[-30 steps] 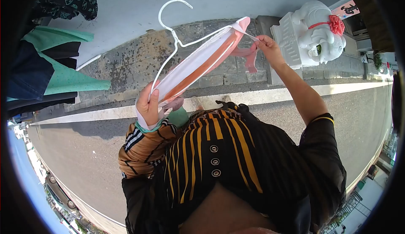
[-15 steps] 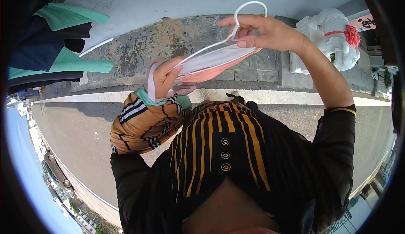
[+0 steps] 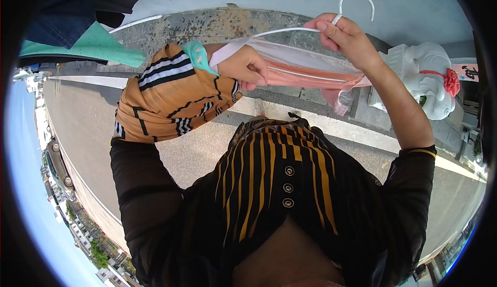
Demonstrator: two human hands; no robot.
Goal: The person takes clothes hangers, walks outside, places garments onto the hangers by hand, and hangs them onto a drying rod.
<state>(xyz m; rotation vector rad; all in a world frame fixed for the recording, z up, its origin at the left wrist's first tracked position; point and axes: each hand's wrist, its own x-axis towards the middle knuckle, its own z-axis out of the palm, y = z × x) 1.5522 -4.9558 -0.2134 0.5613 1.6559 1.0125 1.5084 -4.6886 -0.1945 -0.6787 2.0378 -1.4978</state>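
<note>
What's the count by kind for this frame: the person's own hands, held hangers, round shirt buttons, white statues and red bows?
Hands: 2 (left hand, right hand)
Held hanger: 1
Round shirt buttons: 3
White statue: 1
Red bow: 1
Total: 8

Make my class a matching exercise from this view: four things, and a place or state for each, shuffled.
1. Hanger
2. Striped cloth
3. White statue
4. Car

A. Decorated with a red flower
B. Near the picture's left edge
C. Gripped by the right hand
D. Around the left arm

Pairs: 1-C, 2-D, 3-A, 4-B
</note>
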